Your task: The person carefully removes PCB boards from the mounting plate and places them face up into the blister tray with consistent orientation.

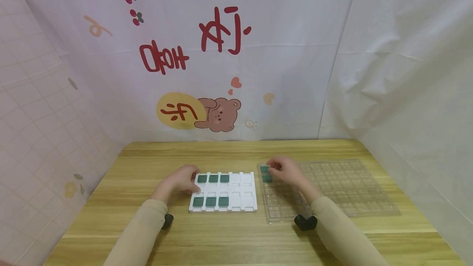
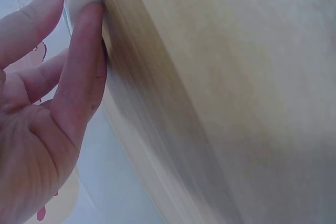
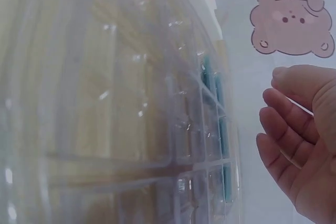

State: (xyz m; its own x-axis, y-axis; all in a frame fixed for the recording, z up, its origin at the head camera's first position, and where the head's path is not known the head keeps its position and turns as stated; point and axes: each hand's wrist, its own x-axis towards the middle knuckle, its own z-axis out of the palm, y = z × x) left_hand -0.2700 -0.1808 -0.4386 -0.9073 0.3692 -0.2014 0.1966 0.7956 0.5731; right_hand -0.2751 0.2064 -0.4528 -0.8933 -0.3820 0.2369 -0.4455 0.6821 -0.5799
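Your bare right hand (image 3: 315, 174), loosely curved, hovers beside a clear plastic compartmented tray (image 3: 139, 98) holding thin green pieces (image 3: 226, 140), against a pale backdrop (image 3: 247, 90) printed with a pink cartoon bear (image 3: 291, 30).

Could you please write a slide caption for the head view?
Left hand holds a white tray with six green pieces; right hand hovers over a clear tray.

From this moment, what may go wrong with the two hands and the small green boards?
1. The left hand pinches the white tray by its edge; a jerk or tilt might slide the green boards out of their slots.
2. The right hand is close to the two boards in a corner of the clear tray; its fingers might knock one askew.
3. The right forearm reaches across the clear plastic and might nudge it.
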